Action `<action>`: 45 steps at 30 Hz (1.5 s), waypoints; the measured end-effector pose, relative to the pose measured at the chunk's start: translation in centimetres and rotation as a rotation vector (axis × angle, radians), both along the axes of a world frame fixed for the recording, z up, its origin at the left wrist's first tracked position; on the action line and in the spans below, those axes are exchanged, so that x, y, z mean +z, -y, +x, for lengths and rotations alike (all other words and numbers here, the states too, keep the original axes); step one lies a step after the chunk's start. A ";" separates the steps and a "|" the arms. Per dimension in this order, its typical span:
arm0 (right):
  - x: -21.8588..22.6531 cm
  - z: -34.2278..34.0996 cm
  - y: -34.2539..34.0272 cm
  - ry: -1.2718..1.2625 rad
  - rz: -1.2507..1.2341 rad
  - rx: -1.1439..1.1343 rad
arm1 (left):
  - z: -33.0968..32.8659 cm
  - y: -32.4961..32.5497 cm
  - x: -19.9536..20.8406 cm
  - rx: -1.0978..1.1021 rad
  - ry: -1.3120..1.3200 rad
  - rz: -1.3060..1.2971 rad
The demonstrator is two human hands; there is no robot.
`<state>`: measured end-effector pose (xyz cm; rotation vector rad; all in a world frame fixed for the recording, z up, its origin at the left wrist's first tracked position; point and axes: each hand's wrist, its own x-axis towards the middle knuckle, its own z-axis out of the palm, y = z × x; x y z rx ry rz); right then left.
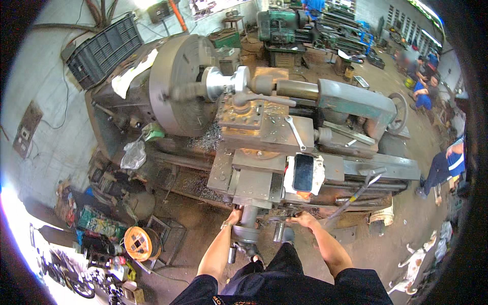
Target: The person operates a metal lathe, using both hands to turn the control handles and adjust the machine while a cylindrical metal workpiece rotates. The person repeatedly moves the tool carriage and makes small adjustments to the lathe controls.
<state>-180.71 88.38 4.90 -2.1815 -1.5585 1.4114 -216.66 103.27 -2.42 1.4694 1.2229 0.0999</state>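
I stand at a large metal lathe. Its big round chuck [168,86] holds a shiny turned metal workpiece [219,83], both partly smeared by motion. The tool post [244,104] stands close against the workpiece. My left hand [235,216] is at the front of the carriage [251,183], beside the cross-slide handwheel [246,234]; its fingertips are hidden. To the right, my right hand [304,219] has its fingers closed on a small crank handle [278,219]. A wrench [296,133] and a dark phone [303,173] on a white cloth lie on the carriage.
The tailstock [356,99] supports the workpiece's right end. Metal chips [208,140] lie below the chuck. A slanted lever [356,195] rises at my right. A cable spool [140,244] stands left, a cat [414,264] lies right. Other people [422,94] are farther off.
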 end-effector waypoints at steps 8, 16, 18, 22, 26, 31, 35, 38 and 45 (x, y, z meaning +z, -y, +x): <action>2.4 0.2 0.1 0.027 -0.016 0.128 | 1.1 1.0 0.5 0.011 -0.002 -0.027; 2.9 0.1 0.7 -0.121 0.082 -0.038 | 0.5 0.5 0.0 0.043 -0.007 -0.047; 2.2 0.2 0.5 -0.117 0.062 -0.063 | 0.3 0.4 0.4 0.072 -0.018 -0.055; 0.7 0.4 0.4 -0.026 -0.011 -0.074 | 0.3 0.7 2.9 0.147 -0.027 -0.098; 0.8 0.6 0.8 -0.069 0.011 -0.084 | -0.8 1.9 8.8 0.310 -0.014 -0.201; 2.3 -1.9 -0.7 0.118 -0.078 -0.068 | -2.7 7.8 16.6 0.473 0.034 -0.020; 3.5 -2.0 -1.3 0.131 -0.239 -0.091 | -1.6 12.7 18.6 0.367 -0.040 -0.015; 4.1 0.9 -0.2 -0.308 0.004 -0.089 | -1.3 13.1 18.9 0.434 -0.082 0.024; -0.4 -0.6 0.1 0.251 -0.158 -0.128 | 2.6 13.4 21.0 0.340 -0.462 0.272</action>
